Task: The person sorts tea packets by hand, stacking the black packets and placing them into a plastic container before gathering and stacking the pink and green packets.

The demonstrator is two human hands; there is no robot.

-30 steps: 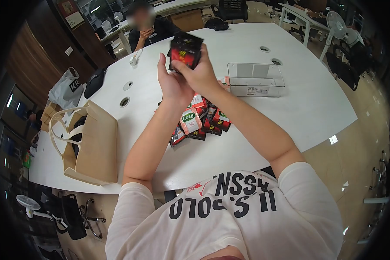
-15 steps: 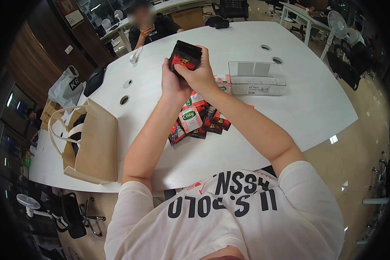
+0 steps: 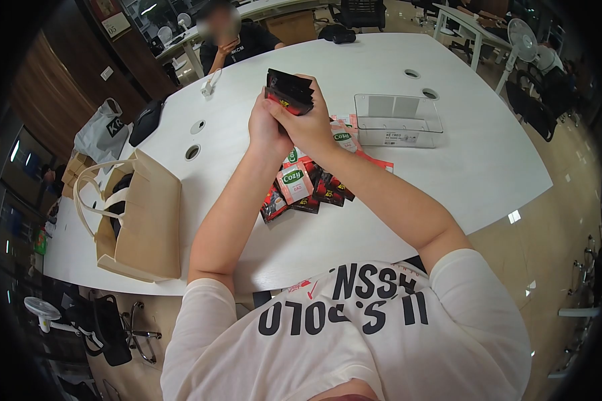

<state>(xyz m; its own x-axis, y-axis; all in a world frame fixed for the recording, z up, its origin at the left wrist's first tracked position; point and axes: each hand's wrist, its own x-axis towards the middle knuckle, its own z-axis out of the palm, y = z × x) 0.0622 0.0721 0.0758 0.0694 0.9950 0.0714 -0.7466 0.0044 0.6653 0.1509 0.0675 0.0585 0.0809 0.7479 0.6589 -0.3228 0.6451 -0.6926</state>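
Both my hands are raised over the table, wrapped round a stack of black-and-red sachets (image 3: 289,93) whose black edges fan out at the top. My left hand (image 3: 264,127) closes on the stack from the left, and my right hand (image 3: 309,127) closes on it from the right, a thumb across the front. Below my wrists lies a loose pile: a pink-and-white Cozy packet (image 3: 294,184) on top, another Cozy packet (image 3: 343,137) farther back, and several black-and-red sachets (image 3: 328,190) beneath. My forearms hide part of the pile.
A clear plastic organizer (image 3: 398,137) stands right of the pile on the white table (image 3: 475,167). A beige tote bag (image 3: 147,227) is at the left, with a grey-white bag (image 3: 100,137) and a black case (image 3: 147,123) behind. Another person (image 3: 237,43) sits across.
The stack has tipped so its top edges show more and its red front less. My hands have shifted slightly down and closed more around it.
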